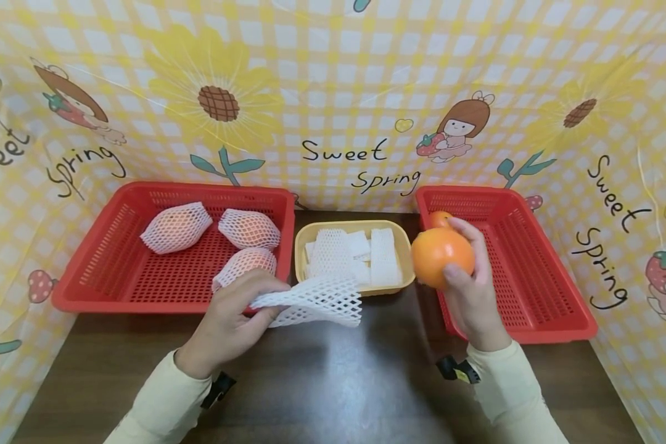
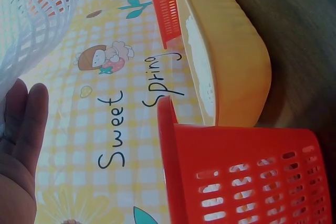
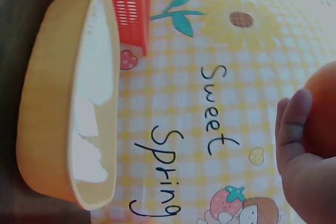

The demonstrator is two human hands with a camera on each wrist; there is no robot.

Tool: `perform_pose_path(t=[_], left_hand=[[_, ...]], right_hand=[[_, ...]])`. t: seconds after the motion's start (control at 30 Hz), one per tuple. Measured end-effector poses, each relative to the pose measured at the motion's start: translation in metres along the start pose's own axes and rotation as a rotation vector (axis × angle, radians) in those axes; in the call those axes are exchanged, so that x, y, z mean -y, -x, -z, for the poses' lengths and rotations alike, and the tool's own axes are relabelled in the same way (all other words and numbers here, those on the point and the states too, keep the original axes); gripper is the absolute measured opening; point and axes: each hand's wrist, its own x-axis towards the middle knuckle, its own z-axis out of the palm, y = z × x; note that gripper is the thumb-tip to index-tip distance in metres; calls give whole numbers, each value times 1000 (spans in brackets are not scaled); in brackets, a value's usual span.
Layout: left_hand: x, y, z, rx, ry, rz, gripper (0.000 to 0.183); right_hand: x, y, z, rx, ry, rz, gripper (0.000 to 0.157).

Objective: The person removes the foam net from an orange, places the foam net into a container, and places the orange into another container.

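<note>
My left hand (image 1: 230,320) pinches one end of a white foam net sleeve (image 1: 322,301), whose other end spreads open toward the right. In the left wrist view the net's mesh (image 2: 44,14) shows at the upper left, above the fingers. An orange (image 1: 443,256) is gripped between the thumb and fingers of my right hand (image 1: 472,290), over the near-left side of the right red basket (image 1: 533,259). Behind it a second orange (image 1: 439,219) partly shows inside that basket. The right wrist view catches the held orange (image 3: 323,114) at its right edge.
On the left, a red basket (image 1: 144,296) holds several net-wrapped oranges (image 1: 177,228). Between the baskets stands a yellow tray (image 1: 305,234) with flat foam nets (image 1: 330,253). A checked cloth (image 1: 333,92) rises behind and at both sides of the brown table (image 1: 333,382).
</note>
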Motion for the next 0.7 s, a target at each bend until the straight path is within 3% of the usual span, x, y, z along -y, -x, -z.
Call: perform_pose_path(t=[0.17,0.3,0.43,0.57,0.7], left_hand=[[-2,4,2,4,-18,45,47],[-4,6,3,10,-32,96,48],[-5,8,4,11,-34,117,45],[-3,10,5,4,-32,106,46],[-2,11,5,-11,-25,73,45]], right_hand=[[14,-10,19,-23,-160,-110,45],[23,-17,34,-100,-318,-192,49],[28,-22,47,-145,-471,-216,52],[31,-29,56,-124,-392,-238,44],[30,-38,63,-50,-217,-226,31]])
